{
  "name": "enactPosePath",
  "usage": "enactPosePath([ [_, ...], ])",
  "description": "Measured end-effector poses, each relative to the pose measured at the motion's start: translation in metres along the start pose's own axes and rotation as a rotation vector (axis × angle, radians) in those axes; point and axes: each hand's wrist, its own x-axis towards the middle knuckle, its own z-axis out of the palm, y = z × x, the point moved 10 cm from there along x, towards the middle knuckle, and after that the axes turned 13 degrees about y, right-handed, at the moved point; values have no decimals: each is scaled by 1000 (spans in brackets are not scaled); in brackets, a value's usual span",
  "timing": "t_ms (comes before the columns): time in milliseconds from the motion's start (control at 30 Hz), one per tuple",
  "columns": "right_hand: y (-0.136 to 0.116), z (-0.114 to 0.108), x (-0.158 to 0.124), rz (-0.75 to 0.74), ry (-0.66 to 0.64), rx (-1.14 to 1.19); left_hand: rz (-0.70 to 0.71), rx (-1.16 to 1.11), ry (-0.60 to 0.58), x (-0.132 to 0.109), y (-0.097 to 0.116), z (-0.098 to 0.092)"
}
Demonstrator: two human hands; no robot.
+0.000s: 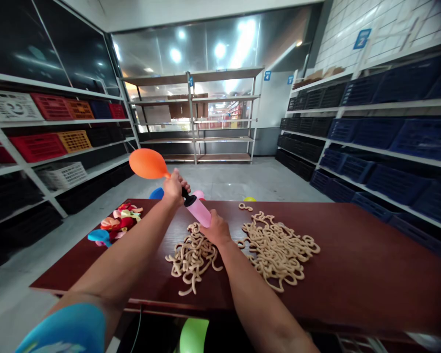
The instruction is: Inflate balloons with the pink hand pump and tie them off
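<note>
A partly filled orange balloon (147,164) points up and left from my left hand (174,188), whose fingers are closed around its neck at the black end of a hand pump. My right hand (216,229) is wrapped around the lower part of the pump's pink barrel (198,211). The pump is held at a slant above the table. Below it lies a small pile of beige curly strands (193,257), with a larger pile of similar strands (275,245) to the right. Uninflated balloons in several colours (121,220) are heaped at the table's left.
The dark red table (353,245) spans the front. A green balloon (194,336) shows below its near edge; blue (157,193), pink (199,195) and yellow (249,199) ones peek over the far edge. Shelves with crates (51,107) line both sides, and a metal rack (193,117) stands behind.
</note>
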Motion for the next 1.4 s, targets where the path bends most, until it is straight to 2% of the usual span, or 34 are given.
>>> enactPosePath([
  [100, 4, -2, 3, 33, 17, 13, 10, 25, 3, 1, -5, 7],
  [167, 4, -4, 5, 45, 31, 30, 29, 43, 4, 4, 9, 11],
  [233, 2, -5, 7, 44, 40, 55, 62, 57, 2, 9, 34, 16],
  [433, -1, -9, 10, -7, 92, 113, 167, 15, 23, 11, 135, 26],
  [500, -1, -9, 9, -30, 102, 130, 168, -6, 39, 9, 150, 25],
  [533, -1, -8, 7, -37, 97, 133, 166, -15, 45, 8, 151, 23],
  [600, 2, -2, 4, -30, 61, 122, 169, -30, 56, 6, 140, 18],
  [633, 4, 1, 2, -18, 38, 111, 165, -29, 57, 5, 128, 15],
  [833, 11, 9, -3, 32, -38, 69, 65, 26, 33, -10, 21, 6],
  [933, 10, 7, -1, 49, -43, 64, 66, 21, 26, -15, -3, 5],
  [1000, 8, 4, 0, 44, -40, 60, 52, 22, 32, -14, -3, 4],
  [1100, 3, -2, 2, 18, -18, 72, 62, 30, 33, -8, 23, 4],
  [1300, 6, -6, 5, 13, 64, 71, 175, 0, -18, -1, 120, 22],
  [1400, 6, -4, 5, -11, 91, 73, 200, -10, -26, 2, 144, 25],
])
